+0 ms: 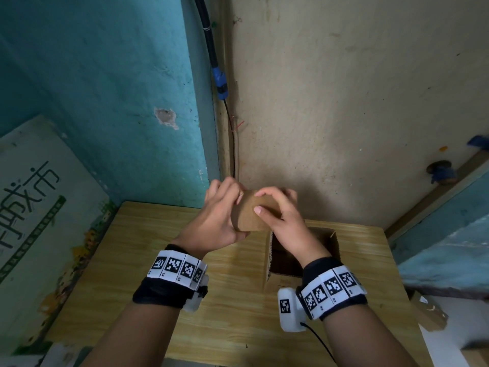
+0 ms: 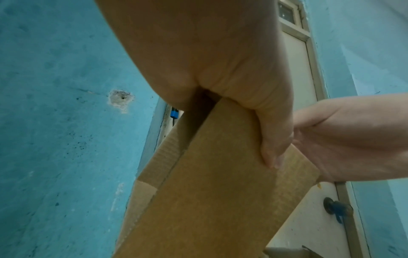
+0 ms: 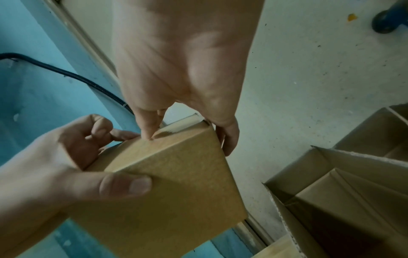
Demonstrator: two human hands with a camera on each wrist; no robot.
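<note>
Both hands hold a small brown cardboard box (image 1: 251, 214) in the air above the back of a wooden table (image 1: 148, 247). My left hand (image 1: 219, 210) grips its left side, thumb (image 3: 123, 186) pressed on the near face and fingers curled over the far edge. My right hand (image 1: 280, 215) grips the right side, fingers over the top edge and thumb (image 1: 260, 210) on the near face. The left wrist view shows the box (image 2: 220, 183) from below, and the right wrist view shows the box (image 3: 176, 183) with a strip of clear tape at its top edge.
An open cardboard carton (image 1: 304, 252) stands on the table under my right wrist; its inside (image 3: 331, 200) holds folded cardboard. A turquoise wall (image 1: 105, 88) and a cream door (image 1: 344, 102) close off the back. A printed board (image 1: 39, 207) leans at left. A black cable (image 1: 214, 62) runs down the corner.
</note>
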